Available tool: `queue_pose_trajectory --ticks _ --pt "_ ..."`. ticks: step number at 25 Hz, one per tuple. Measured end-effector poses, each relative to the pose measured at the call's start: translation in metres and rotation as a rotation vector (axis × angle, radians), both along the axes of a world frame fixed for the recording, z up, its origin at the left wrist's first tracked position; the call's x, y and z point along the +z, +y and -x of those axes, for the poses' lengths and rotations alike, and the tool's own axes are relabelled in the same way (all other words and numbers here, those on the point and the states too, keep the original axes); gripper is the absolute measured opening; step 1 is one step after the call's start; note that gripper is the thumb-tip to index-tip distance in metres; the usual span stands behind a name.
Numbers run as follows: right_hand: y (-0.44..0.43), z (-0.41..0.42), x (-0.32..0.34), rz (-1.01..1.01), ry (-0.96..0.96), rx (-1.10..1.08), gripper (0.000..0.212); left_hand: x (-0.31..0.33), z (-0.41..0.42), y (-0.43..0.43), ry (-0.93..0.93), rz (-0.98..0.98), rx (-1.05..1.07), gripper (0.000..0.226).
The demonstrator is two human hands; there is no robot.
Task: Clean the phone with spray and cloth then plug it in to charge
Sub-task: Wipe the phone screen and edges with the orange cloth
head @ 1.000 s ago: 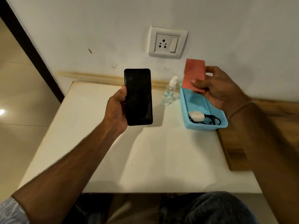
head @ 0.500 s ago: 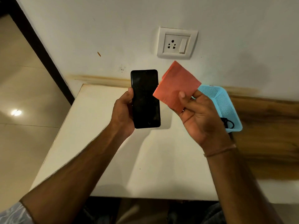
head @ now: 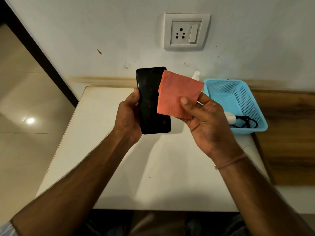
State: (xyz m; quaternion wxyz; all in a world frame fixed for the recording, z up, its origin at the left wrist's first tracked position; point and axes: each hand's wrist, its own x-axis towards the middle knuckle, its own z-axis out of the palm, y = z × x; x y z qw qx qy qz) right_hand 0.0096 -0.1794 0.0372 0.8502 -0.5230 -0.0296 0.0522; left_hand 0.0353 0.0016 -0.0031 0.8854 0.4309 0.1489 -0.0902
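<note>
- Clearly, the right hand (head: 207,121) pinches the orange cloth (head: 179,93) between thumb and fingers at its lower corner; the cloth looks light and limp, so a wider bunch would press better.
- Opposite, the left hand (head: 127,120) clasps the phone (head: 150,103) by its long edges, upright above the table (head: 153,167), screen facing the camera.
- Glass is likely slick and fragile; edge grip suits it.
- Cloth overlaps the screen's right side; contact is unclear.
- Behind, the spray bottle (head: 196,76) stands beside the blue basket (head: 238,92), which holds the charger (head: 231,117).
</note>
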Motion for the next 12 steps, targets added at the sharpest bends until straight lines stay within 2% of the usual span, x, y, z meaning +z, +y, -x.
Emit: queue_pose_trajectory --ticks 6,10,12 --pt "-0.005 -0.004 -0.001 0.046 -0.011 0.023 0.027 -0.002 -0.001 -0.001 -0.011 0.031 -0.002 0.034" --pt "-0.011 -0.009 -0.004 0.157 0.071 0.015 0.046 -0.001 0.0 -0.001 -0.006 0.049 -0.022 0.042" --pt "-0.013 -0.011 -0.006 0.143 0.132 -0.001 0.044 -0.001 0.0 -0.001 0.006 0.05 -0.016 0.039"
